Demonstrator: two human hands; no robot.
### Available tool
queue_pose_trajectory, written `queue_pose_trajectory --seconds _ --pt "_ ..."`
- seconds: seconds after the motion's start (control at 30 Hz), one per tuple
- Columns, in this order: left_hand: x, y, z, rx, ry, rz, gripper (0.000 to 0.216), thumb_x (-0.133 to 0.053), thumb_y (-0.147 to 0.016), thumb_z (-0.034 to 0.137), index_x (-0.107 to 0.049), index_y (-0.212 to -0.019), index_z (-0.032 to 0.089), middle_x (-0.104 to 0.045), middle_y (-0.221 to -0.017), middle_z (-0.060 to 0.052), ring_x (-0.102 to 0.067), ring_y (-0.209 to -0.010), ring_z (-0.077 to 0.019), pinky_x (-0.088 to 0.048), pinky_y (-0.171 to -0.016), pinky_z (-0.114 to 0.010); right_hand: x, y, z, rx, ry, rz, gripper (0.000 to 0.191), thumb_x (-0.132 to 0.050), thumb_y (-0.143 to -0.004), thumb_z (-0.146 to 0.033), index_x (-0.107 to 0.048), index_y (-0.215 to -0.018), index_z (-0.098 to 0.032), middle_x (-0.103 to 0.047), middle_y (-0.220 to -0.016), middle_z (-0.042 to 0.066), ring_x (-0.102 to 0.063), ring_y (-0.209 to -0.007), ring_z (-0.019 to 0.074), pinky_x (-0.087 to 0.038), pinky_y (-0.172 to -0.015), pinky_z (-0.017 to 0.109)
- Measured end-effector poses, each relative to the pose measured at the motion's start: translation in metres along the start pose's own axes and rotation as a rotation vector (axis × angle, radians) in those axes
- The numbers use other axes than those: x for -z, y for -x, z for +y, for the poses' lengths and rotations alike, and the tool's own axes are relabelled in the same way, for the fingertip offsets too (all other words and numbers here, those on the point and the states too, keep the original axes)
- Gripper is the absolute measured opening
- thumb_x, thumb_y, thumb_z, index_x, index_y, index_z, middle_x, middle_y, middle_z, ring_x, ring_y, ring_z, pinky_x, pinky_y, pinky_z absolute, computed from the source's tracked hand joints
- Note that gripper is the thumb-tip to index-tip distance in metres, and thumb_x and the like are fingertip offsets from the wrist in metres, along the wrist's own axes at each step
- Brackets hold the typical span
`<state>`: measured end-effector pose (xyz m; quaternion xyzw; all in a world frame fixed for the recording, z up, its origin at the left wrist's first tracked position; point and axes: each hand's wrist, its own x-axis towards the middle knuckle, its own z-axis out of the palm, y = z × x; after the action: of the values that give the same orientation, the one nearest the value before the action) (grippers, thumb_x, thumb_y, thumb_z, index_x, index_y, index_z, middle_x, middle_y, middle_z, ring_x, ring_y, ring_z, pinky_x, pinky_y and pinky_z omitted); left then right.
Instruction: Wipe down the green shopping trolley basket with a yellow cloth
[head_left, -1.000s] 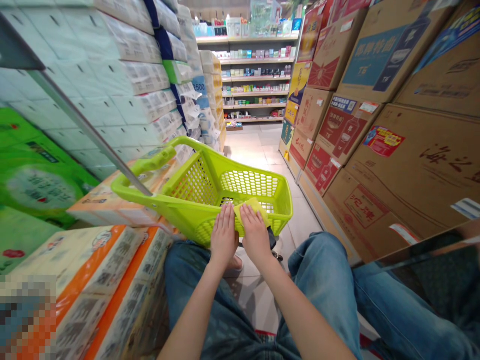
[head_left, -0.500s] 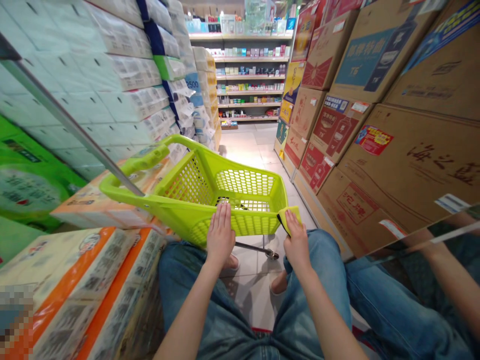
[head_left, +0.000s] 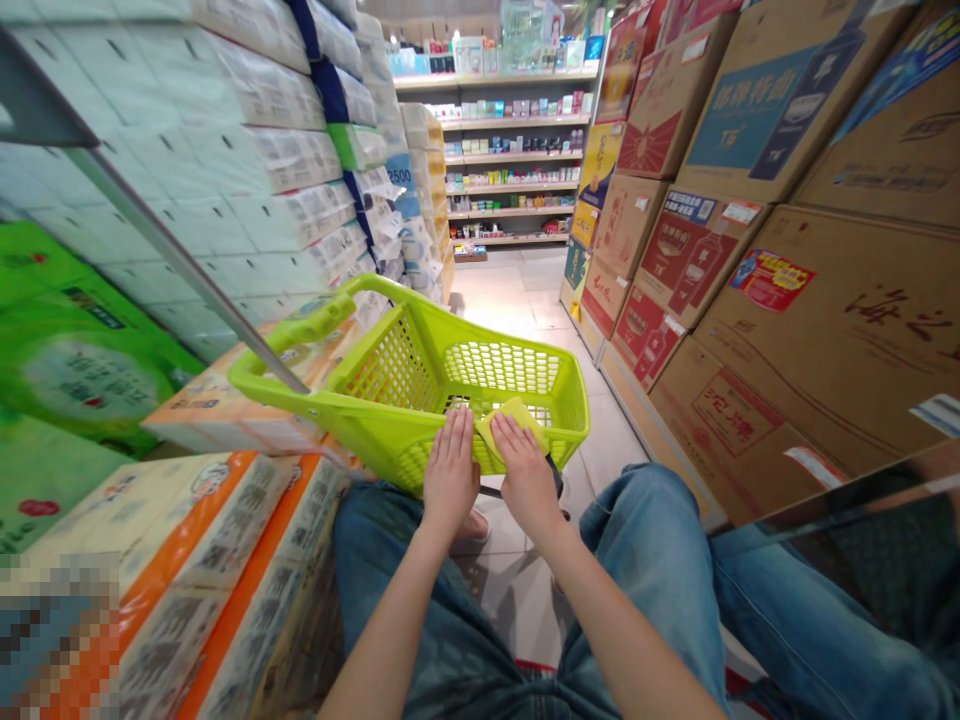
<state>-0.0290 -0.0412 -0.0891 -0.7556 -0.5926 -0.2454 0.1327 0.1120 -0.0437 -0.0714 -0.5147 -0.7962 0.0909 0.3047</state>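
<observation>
Yellow cloth [head_left: 514, 418] sits on the near rim of green basket [head_left: 390, 372], pressed under right hand [head_left: 529, 475], fingers extended. Left hand [head_left: 451, 470] lies flat on the rim just beside it, gripping nothing. Basket stands on tiled floor [head_left: 517, 290] between tissue packs [head_left: 247, 150] on the left and cardboard boxes [head_left: 825, 330] on the right. Narrow aisle runs open ahead to shelves [head_left: 517, 150].

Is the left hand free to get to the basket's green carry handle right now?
Probably yes. The left hand lies flat on the basket's near rim, holding nothing, and the carry handle rises to its left across open air. Only the slanted grey bar meets the basket nearby.
</observation>
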Motion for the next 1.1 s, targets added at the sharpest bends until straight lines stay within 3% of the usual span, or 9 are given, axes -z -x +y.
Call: queue_pose_trajectory --seconds 0.23,0.33,0.43,0.67,0.77,0.9,1.1 --pt "-0.004 -0.001 0.001 0.009 0.022 0.031 0.063 -0.038 -0.094 0.019 -0.019 -0.154 0.012 -0.033 -0.158 -0.010 -0.023 -0.148 -0.0228 -0.027 -0.119 -0.042 0.026 0.047 0.082 -0.145 -0.006 0.130 0.087 -0.032 -0.065 0.008 -0.036 -0.150 -0.014 -0.037 -0.155 0.007 -0.026 -0.147 0.0176 -0.025 -0.122 0.046" --pt "-0.006 -0.001 0.001 0.008 0.041 0.050 0.061 -0.036 -0.097 0.025 -0.019 -0.154 0.013 -0.033 -0.157 -0.011 -0.023 -0.148 -0.0236 -0.027 -0.119 -0.043 0.031 0.058 0.102 -0.222 -0.016 0.184 0.088 -0.034 -0.064 0.007 -0.037 -0.149 -0.015 -0.040 -0.154 0.009 -0.029 -0.146 0.0194 -0.026 -0.121 0.048" --pt "-0.007 0.000 0.001 0.015 0.048 0.064 0.060 -0.034 -0.099 0.027 -0.017 -0.155 0.014 -0.033 -0.157 -0.011 -0.023 -0.148 -0.0235 -0.027 -0.119 -0.043 0.028 0.054 0.092 -0.254 0.021 0.207 0.088 -0.035 -0.063 0.007 -0.037 -0.149 -0.013 -0.040 -0.154 0.011 -0.030 -0.146 0.0212 -0.026 -0.121 0.049" --pt "-0.005 -0.001 0.002 0.016 0.017 0.057 0.060 -0.031 -0.100 0.029 -0.012 -0.156 0.015 -0.033 -0.157 -0.011 -0.025 -0.148 -0.0232 -0.030 -0.117 -0.043 0.002 0.000 0.007 -0.104 0.041 0.048 0.079 -0.037 -0.068 0.007 -0.042 -0.145 -0.008 -0.041 -0.153 0.012 -0.033 -0.144 0.0232 -0.026 -0.120 0.046" --pt "-0.004 -0.001 0.000 0.008 0.002 0.041 0.060 -0.029 -0.100 0.028 -0.011 -0.156 0.015 -0.033 -0.157 -0.011 -0.026 -0.147 -0.0226 -0.030 -0.117 -0.043 -0.003 -0.012 -0.011 -0.041 0.020 0.000 0.075 -0.037 -0.070 0.007 -0.043 -0.144 -0.007 -0.040 -0.153 0.012 -0.034 -0.144 0.0216 -0.027 -0.120 0.045" --pt "-0.003 -0.001 -0.001 -0.008 -0.002 0.034 0.060 -0.030 -0.100 0.027 -0.011 -0.156 0.015 -0.032 -0.158 -0.010 -0.024 -0.148 -0.0219 -0.030 -0.117 -0.042 0.005 -0.001 0.006 0.027 0.008 -0.001 0.079 -0.035 -0.070 0.008 -0.041 -0.146 -0.011 -0.041 -0.153 0.008 -0.032 -0.145 0.0180 -0.027 -0.121 0.043" --pt "-0.005 0.000 -0.001 -0.002 0.038 0.045 0.061 -0.031 -0.100 0.028 -0.011 -0.156 0.015 -0.030 -0.158 -0.011 -0.024 -0.148 -0.0235 -0.028 -0.118 -0.044 0.026 0.042 0.086 -0.113 -0.034 0.146 0.092 -0.034 -0.063 0.008 -0.033 -0.151 -0.021 -0.039 -0.155 0.005 -0.028 -0.146 0.0175 -0.025 -0.121 0.048"
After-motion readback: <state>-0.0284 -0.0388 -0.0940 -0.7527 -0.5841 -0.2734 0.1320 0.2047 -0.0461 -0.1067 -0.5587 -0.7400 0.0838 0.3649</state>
